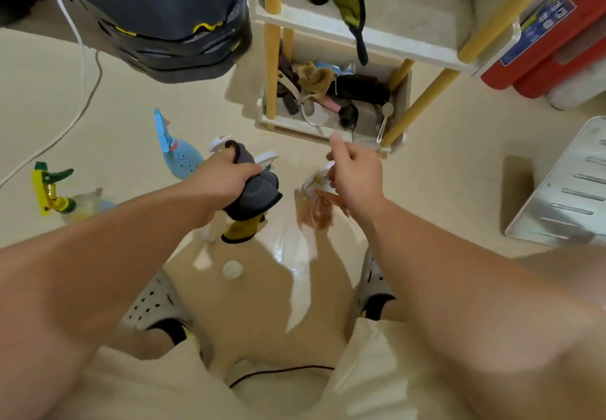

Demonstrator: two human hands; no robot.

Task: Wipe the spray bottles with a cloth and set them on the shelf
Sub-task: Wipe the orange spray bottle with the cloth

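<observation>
My left hand (pixel 223 180) grips a grey and yellow cloth (pixel 254 190) bunched in its fingers, above a white spray head (pixel 266 158). My right hand (pixel 355 173) holds the white top of a clear spray bottle (pixel 316 204) with an orange-brown label, tilted over the floor. A blue spray bottle (pixel 178 152) stands on the floor to the left. Further left stands a bottle with a yellow and green trigger head (pixel 49 190). The white shelf (pixel 377 39) with yellow posts rises just beyond my hands.
The shelf's lowest tier (pixel 328 101) is crowded with cloths and tools. Dark stacked stools (pixel 170 19) and a white cable (pixel 78 98) lie at upper left. Red containers (pixel 551 35) and a metal rack (pixel 564 186) sit right. My feet in pale clogs (pixel 157 301) flank a small white cap (pixel 232 269).
</observation>
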